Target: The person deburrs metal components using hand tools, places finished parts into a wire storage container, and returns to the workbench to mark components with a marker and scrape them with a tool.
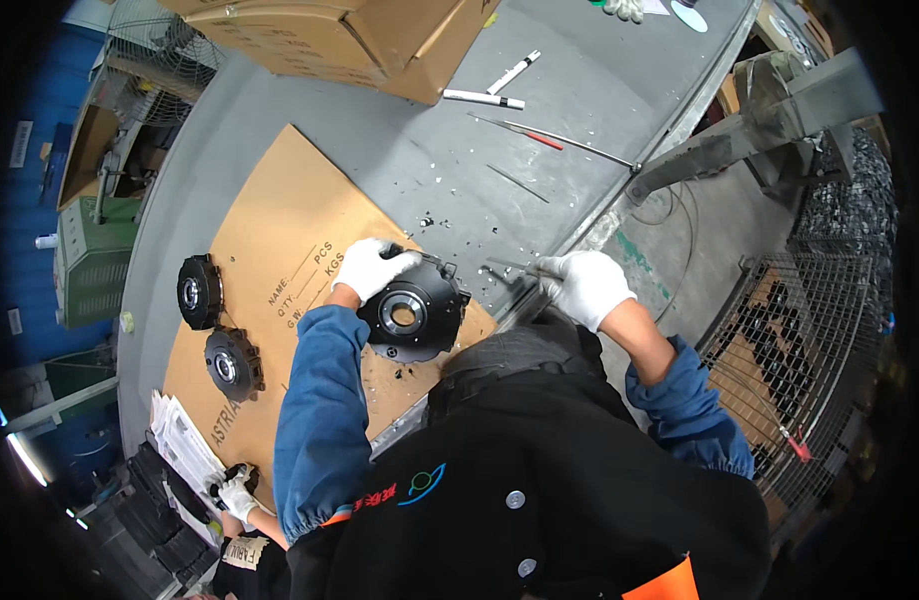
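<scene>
My left hand [371,272], in a white glove, grips the upper left edge of a black round housing [426,337]. This housing lies on a flattened cardboard sheet [279,190] and has a metal ring around a hole in its middle. My right hand [586,287], also gloved, is closed around a thin metal hand tool [524,266]. The tool points left toward the housing, with a gap between them; its exact kind I cannot make out. Two similar black housings, one upper [200,292] and one lower [233,364], rest on the cardboard at the left.
A big cardboard box [349,40] stands at the back. Two white markers [484,100], a red-handled tool [544,140] and a thin rod [517,184] lie on the grey table among black scraps. A wire cage [809,350] stands right. Another person's gloved hand [237,497] works lower left.
</scene>
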Demonstrator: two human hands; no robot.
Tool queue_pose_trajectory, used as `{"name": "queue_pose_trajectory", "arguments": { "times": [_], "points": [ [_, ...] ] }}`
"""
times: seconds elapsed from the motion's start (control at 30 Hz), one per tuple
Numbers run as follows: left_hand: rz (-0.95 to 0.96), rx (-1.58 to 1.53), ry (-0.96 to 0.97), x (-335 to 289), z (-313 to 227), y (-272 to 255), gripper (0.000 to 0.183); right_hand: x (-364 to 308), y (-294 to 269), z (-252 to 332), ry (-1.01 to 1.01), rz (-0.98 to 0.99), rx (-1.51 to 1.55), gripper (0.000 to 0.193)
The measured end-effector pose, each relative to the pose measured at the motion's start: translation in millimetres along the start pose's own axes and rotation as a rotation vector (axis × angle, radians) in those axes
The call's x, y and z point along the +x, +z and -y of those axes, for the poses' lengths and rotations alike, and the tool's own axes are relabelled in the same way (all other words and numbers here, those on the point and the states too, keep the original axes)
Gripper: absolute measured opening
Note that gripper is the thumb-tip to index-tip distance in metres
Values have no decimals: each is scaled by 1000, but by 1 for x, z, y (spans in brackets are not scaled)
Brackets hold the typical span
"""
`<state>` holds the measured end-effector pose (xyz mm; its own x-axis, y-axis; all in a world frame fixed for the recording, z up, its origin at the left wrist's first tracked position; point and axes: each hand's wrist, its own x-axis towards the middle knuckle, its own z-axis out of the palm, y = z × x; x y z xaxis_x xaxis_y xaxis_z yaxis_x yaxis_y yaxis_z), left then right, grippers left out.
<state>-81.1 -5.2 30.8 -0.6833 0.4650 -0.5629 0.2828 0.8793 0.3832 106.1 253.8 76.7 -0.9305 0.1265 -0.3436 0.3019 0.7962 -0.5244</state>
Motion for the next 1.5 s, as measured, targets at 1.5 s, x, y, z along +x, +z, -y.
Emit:
{"name": "queue_pose_trajectory", "arguments": {
  "times": [1.5],
  "points": [
    [-58, -59, -27, 14, 41, 19, 63, 40, 23, 64, -270, 73, -282, 16]
  ]
}}
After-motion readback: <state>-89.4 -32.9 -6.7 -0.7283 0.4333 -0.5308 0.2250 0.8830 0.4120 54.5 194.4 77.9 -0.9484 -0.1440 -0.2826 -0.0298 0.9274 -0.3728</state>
